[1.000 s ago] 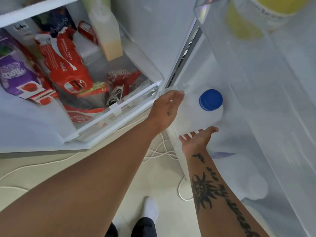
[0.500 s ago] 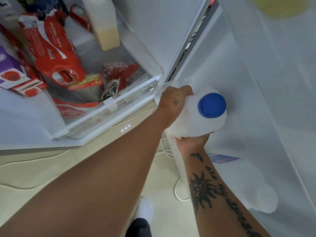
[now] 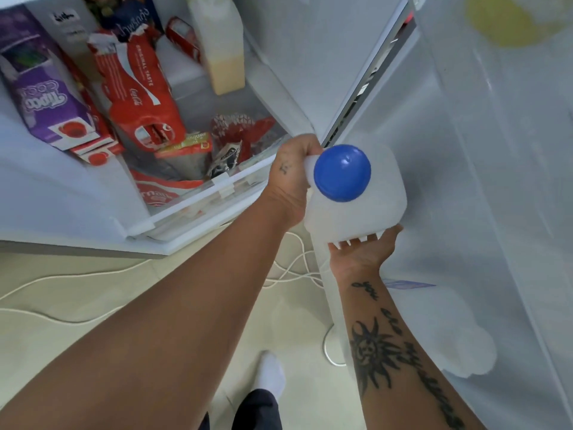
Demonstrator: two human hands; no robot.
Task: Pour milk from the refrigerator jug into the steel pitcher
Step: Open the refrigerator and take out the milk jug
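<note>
The milk jug (image 3: 372,212) is white plastic with a round blue cap (image 3: 342,172). It is held up in front of the open refrigerator door, cap toward me. My left hand (image 3: 291,178) is closed on the jug's left side, where the handle is. My right hand (image 3: 362,249) lies palm up under the jug's base, fingers hidden beneath it. No steel pitcher is in view.
The fridge door (image 3: 496,181) fills the right side, with another white jug (image 3: 465,346) in its lower shelf. A drawer at left holds a red cola pack (image 3: 139,97), a purple carton (image 3: 40,97) and a pale bottle (image 3: 223,57). White cables (image 3: 291,268) cross the floor near my foot (image 3: 271,372).
My left hand closed on the jug and raised it out of the door shelf toward me. My right hand moved in under its base.
</note>
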